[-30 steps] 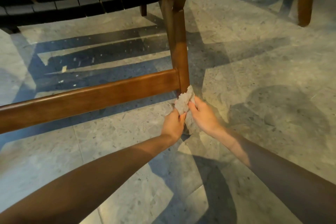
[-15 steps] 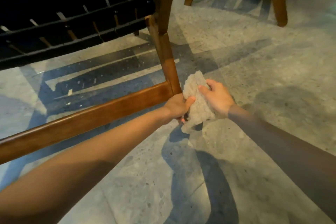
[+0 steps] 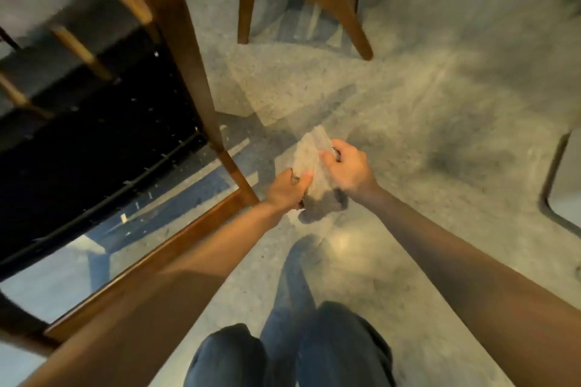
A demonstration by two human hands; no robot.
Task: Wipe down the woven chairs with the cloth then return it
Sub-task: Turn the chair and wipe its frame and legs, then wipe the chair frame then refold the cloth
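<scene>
Gripping the cloth [image 3: 309, 154] from both sides, the hands hold it in the air above the floor [image 3: 440, 97], just right of the near chair [image 3: 176, 28] and clear of its front leg [image 3: 232, 166].

1. Cloth: grey and crumpled. Its long axis runs away from the person. The far end points toward the far chair [image 3: 246, 9]; the near end hangs down in shadow between the wrists.
2. Left hand [image 3: 287, 190]: clenched on the lower left edge of the cloth, thumb on top, fingers curled beneath.
3. Right hand [image 3: 349, 168]: fingers curled over the right edge of the cloth, slightly farther out than the left hand. Motion blur hides the finer finger positions.
4. Near chair: brown wooden frame with a black woven seat [image 3: 94, 151]. A low wooden rail [image 3: 151, 261] meets the front leg close to the floor, beside the left wrist.
5. Far chair: same wood and dark weave, standing well apart at the top of the view.
6. Other items: blue trousers [image 3: 339, 345] at the bottom edge; a thin dark metal frame [image 3: 555, 166] at the right edge.
</scene>
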